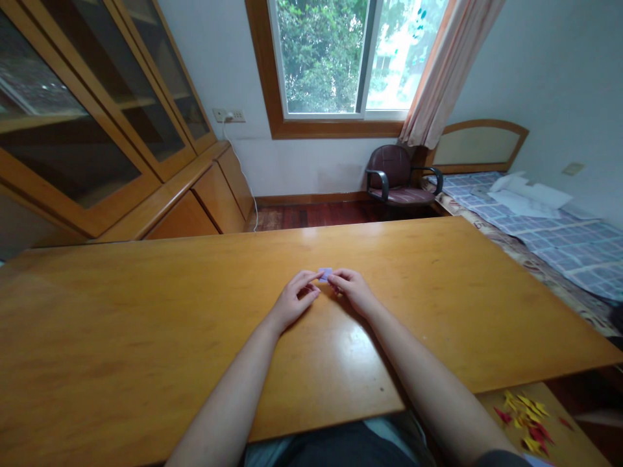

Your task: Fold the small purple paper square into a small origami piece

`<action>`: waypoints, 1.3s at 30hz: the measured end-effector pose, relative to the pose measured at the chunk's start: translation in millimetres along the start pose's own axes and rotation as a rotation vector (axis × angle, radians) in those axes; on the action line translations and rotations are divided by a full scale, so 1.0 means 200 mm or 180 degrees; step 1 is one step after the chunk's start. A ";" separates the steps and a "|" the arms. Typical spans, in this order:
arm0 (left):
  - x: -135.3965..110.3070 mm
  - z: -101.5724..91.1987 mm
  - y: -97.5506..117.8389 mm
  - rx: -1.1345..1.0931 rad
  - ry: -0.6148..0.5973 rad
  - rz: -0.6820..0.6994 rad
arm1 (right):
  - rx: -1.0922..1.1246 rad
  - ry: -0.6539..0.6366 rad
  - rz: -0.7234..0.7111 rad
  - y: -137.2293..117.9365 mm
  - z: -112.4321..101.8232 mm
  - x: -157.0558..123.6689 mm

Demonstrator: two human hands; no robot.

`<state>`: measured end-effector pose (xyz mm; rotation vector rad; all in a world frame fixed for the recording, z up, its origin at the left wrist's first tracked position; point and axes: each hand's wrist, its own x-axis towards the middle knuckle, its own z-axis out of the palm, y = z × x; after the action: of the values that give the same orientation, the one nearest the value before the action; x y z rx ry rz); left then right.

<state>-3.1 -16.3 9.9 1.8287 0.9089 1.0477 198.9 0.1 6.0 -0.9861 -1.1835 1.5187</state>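
A small pale purple paper piece (325,273) lies on the wooden table (146,324) near its middle. My left hand (296,299) pinches its left edge with fingertips curled together. Its right edge is pinched by my right hand (351,290), fingers closed. Both hands rest on the tabletop and meet at the paper, most of which their fingertips cover.
Several small red and yellow folded paper pieces (528,418) lie on a lower wooden surface at the bottom right. A dark armchair (396,175) stands beyond the table under the window. A bed (549,227) is on the right, and wooden glass-door cabinets (97,130) line the left wall.
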 end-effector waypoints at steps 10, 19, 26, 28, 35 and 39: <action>0.00 0.00 0.00 0.0071 -0.0040 -0.0021 | -0.0027 -0.0019 -0.0048 0.00 0.00 0.00; 0.00 -0.01 -0.01 0.0030 -0.0038 -0.0042 | 0.0028 -0.0017 -0.0001 -0.01 0.00 0.00; 0.00 0.00 -0.01 0.0072 0.0020 -0.0055 | -0.0011 -0.0012 0.0006 -0.01 0.00 -0.01; 0.00 0.00 -0.01 0.0084 0.0040 -0.0052 | 0.0002 -0.0009 0.0026 -0.01 0.00 -0.01; 0.01 0.00 0.00 0.0119 0.0080 -0.0080 | -0.0034 -0.0014 -0.0018 -0.01 0.00 0.00; 0.01 0.00 0.00 0.0080 0.0087 -0.0062 | -0.0047 -0.0008 -0.0017 -0.01 0.01 -0.01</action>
<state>-1.8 -15.3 9.9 1.8269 0.9582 1.0559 198.7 -1.0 8.7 -0.9903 -1.1998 1.5094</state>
